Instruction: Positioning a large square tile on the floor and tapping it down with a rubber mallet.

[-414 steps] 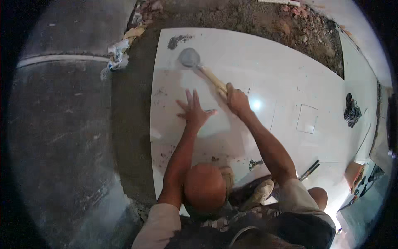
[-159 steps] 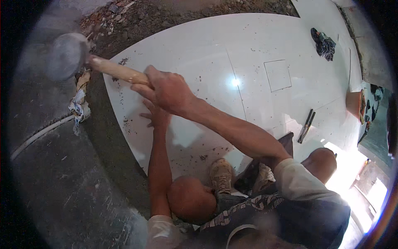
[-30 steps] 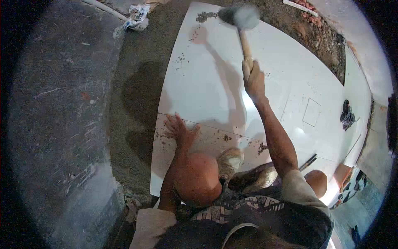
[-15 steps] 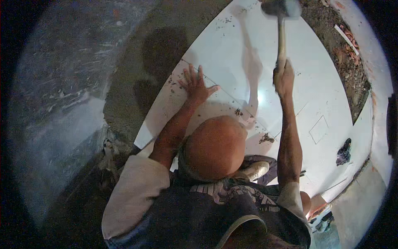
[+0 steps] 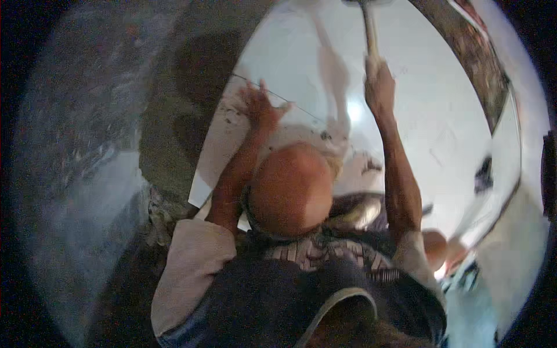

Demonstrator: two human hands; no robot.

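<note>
My right hand (image 5: 380,90) is wrapped round the wooden handle (image 5: 371,32) of a mallet, held out over large white tiles (image 5: 429,75). The dark mallet head (image 5: 362,2) is mostly cut off by the top edge. To the left, my left hand (image 5: 262,109) has its fingers spread at the tiles beside a thin dark joint line. Blur hides whether the whole palm touches. My bare knee (image 5: 293,188) rises between the forearms, and shadows of my arm and the mallet fall across the tiles.
Grey mortar (image 5: 165,133) borders the tiles on the left, with rough wall beyond. Dark crumbs (image 5: 371,166) lie near my knee. A crumpled dark scrap (image 5: 483,176) sits at the right. A strip of rubble and soil (image 5: 484,75) runs along the far right edge.
The whole view has shifted and blurred. The mallet has slid up and left in the picture, its head now mostly outside. My left hand keeps its spread pose by the joint line.
</note>
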